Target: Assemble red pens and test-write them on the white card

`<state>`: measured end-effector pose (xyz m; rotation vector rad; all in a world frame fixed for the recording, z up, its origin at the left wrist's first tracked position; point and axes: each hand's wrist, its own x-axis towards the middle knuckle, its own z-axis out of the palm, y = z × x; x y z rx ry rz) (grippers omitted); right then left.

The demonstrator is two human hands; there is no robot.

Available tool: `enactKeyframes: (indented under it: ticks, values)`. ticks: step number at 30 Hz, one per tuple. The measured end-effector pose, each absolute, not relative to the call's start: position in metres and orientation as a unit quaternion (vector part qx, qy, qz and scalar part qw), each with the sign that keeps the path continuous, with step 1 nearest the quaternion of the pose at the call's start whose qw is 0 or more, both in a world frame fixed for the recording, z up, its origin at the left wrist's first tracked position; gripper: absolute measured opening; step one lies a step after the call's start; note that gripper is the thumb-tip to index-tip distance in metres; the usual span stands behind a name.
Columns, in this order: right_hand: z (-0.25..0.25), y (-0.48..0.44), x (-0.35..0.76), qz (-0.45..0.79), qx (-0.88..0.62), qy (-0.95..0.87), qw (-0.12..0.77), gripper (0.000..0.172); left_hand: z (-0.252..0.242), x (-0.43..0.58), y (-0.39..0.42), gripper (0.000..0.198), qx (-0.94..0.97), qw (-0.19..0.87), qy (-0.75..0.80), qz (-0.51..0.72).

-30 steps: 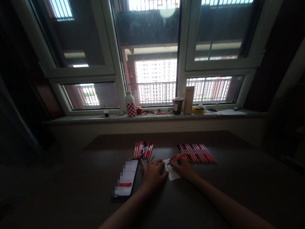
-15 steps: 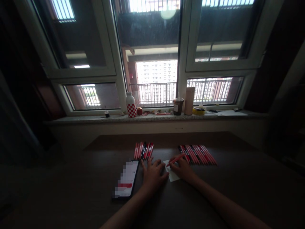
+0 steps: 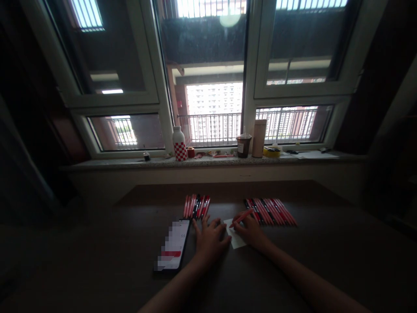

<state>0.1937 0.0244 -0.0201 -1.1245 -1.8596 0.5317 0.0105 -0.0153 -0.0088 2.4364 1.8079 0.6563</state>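
In my right hand (image 3: 250, 229) is a red pen (image 3: 243, 217), gripped with its tip down on a small pale sheet of paper (image 3: 239, 242). Part of the paper is hidden under that hand. My left hand (image 3: 210, 236) lies on the table with its fingers spread, its fingertips at the paper's left edge. Left of it lies a phone (image 3: 174, 245) with a lit, partly blurred screen. One row of red and black pens (image 3: 196, 206) is just beyond my left hand. A larger row of similar pens (image 3: 270, 211) lies beyond my right hand.
The dark table (image 3: 107, 243) reaches toward a windowsill (image 3: 156, 161). On the sill stand a red-checked white bottle (image 3: 180, 144), a drink cup (image 3: 243, 146), a tan flask (image 3: 259, 138), a yellow roll (image 3: 271, 152) and a small red jar (image 3: 190, 152).
The pen tip has shifted slightly right across the paper. A number on the phone screen has changed. My left hand and both pen rows stay where they were.
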Motion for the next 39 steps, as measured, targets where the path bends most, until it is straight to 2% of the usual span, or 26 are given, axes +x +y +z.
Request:
enactKeyframes:
  ticks: [29, 39]
  values:
    - [-0.019, 0.025, 0.196, 0.214, -0.492, -0.719, 0.442, 0.014, 0.0, 0.014, -0.019, 0.041, 0.773, 0.033, 0.608, 0.177]
    - [-0.015, 0.022, 0.194, 0.215, -0.427, -0.762, 0.436, 0.017, -0.005, 0.012, -0.017, 0.039, 0.776, 0.045, 0.594, 0.207]
